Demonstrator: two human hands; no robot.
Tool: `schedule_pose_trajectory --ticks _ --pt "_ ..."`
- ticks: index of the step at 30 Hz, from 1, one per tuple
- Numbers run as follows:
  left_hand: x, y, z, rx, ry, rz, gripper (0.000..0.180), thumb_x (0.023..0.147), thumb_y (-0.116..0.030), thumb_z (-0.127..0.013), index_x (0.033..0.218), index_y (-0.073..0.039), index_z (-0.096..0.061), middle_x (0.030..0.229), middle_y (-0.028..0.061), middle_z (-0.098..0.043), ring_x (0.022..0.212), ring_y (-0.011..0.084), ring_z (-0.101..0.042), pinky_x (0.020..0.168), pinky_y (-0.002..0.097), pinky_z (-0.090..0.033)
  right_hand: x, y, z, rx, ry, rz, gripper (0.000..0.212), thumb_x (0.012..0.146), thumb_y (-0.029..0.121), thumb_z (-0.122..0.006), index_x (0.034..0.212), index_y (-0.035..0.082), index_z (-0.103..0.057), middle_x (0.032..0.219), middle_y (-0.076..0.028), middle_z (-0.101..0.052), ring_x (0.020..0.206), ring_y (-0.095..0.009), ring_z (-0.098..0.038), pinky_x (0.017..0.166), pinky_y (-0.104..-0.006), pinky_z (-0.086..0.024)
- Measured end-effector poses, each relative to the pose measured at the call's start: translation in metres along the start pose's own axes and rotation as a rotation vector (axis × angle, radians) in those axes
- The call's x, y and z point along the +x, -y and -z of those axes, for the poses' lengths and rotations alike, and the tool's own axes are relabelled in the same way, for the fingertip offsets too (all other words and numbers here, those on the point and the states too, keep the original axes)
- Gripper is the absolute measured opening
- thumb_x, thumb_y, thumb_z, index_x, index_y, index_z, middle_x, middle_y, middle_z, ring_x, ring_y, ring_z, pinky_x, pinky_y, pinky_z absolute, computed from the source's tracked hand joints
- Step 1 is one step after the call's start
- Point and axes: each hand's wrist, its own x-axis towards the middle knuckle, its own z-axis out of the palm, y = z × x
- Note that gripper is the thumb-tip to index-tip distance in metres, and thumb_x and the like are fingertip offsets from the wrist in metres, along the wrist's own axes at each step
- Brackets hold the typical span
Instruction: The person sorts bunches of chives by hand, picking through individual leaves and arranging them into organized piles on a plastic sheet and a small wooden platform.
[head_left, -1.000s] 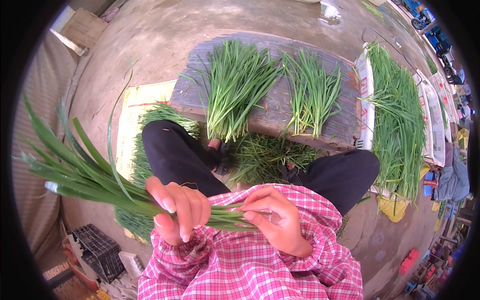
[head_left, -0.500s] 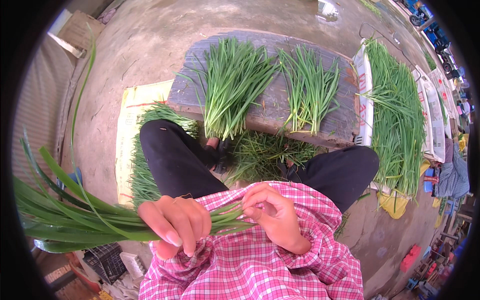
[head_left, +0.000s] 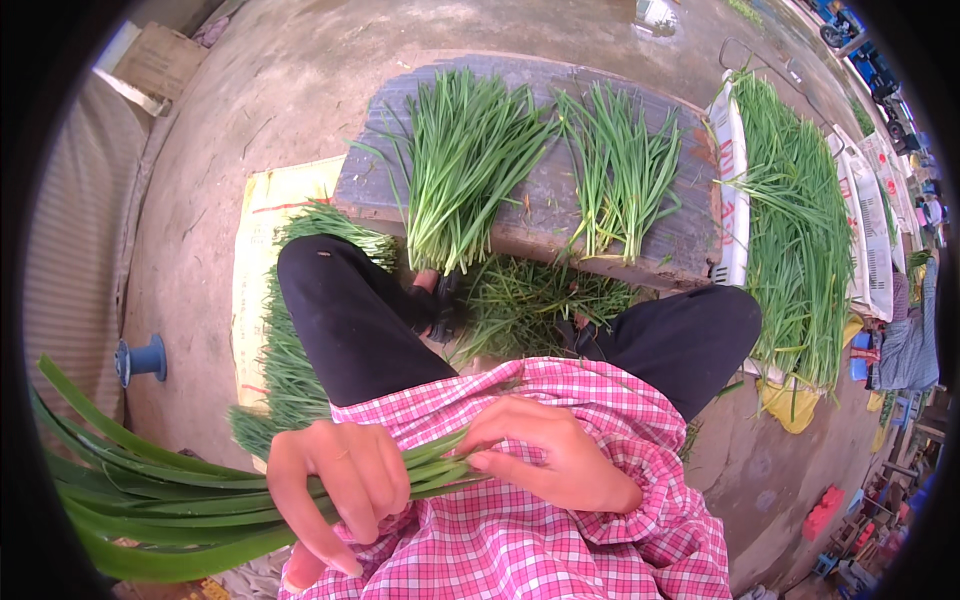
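Note:
My left hand point(head_left: 340, 480) is wrapped round a bunch of garlic chives point(head_left: 180, 510) held low over my lap. The long flat green leaves fan out to the left, and the pale stem ends point right. At those ends, my right hand point(head_left: 550, 450) is closed, thumb and fingers pinching some stems. On the low bench point(head_left: 520, 205) before my knees lie a large pile of chives point(head_left: 465, 165) and, to its right, a smaller pile point(head_left: 625, 175).
Loose green trimmings point(head_left: 540, 300) lie under the bench's near edge. At the right stands a white crate point(head_left: 735, 210) heaped with chives point(head_left: 795, 230). More chives point(head_left: 295, 330) rest on a yellow sack point(head_left: 262, 220) by my left knee. A blue spool point(head_left: 142, 360) stands at the left.
The bunch's leaf end has swung lower at the left. My left hand has dropped slightly, and my right hand has shifted a little left along the stem ends.

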Motion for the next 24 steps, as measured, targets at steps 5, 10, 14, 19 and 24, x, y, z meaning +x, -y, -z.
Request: schedule_pose_trajectory --ticks 5,10,14,19,24 --pt "0.0 0.0 -0.003 0.004 0.021 0.01 0.026 0.075 -0.02 -0.061 0.069 0.004 -0.057 0.051 0.0127 -0.049 0.031 0.0115 -0.036 0.031 0.021 -0.029 0.0 0.005 0.0 -0.055 0.044 -0.013 0.012 0.072 0.008 -0.059 0.083 0.002 -0.059 0.081 -0.006 -0.055 0.076 -0.017 -0.053 0.07 -0.0276 -0.042" --pt "-0.001 0.001 -0.003 0.001 0.031 0.012 0.027 0.075 -0.02 -0.06 0.068 0.005 -0.057 0.05 0.0123 -0.049 0.031 0.0117 -0.036 0.03 0.0207 -0.027 0.0 0.007 -0.001 -0.139 0.051 0.036 0.013 0.07 0.007 -0.06 0.082 0.003 -0.059 0.081 -0.006 -0.055 0.075 -0.018 -0.053 0.067 -0.0276 -0.042" --pt "-0.003 0.003 -0.002 0.005 0.027 0.021 0.028 0.075 -0.021 -0.06 0.068 0.005 -0.058 0.05 0.0112 -0.049 0.031 0.0114 -0.036 0.03 0.0204 -0.026 0.0 0.003 -0.002 -0.12 0.043 0.062 0.012 0.069 0.006 -0.06 0.08 0.002 -0.058 0.079 -0.006 -0.054 0.073 -0.018 -0.053 0.065 -0.0281 -0.042" --pt "-0.003 0.005 -0.001 0.015 0.03 0.04 0.028 0.075 -0.022 -0.06 0.069 0.006 -0.058 0.049 0.0095 -0.049 0.032 0.0108 -0.036 0.03 0.0202 -0.026 -0.001 0.001 -0.006 -0.279 -0.037 0.148 0.011 0.066 0.004 -0.061 0.076 0.003 -0.057 0.076 -0.006 -0.053 0.069 -0.02 -0.052 0.061 -0.0289 -0.042" --pt "-0.005 0.007 0.001 0.013 0.018 0.04 0.029 0.075 -0.022 -0.06 0.071 0.007 -0.057 0.049 0.0087 -0.049 0.032 0.0108 -0.036 0.03 0.0201 -0.027 -0.002 0.005 -0.011 -0.466 -0.144 0.238 0.014 0.062 0.003 -0.062 0.074 0.004 -0.056 0.074 -0.006 -0.052 0.065 -0.02 -0.051 0.058 -0.0286 -0.041"
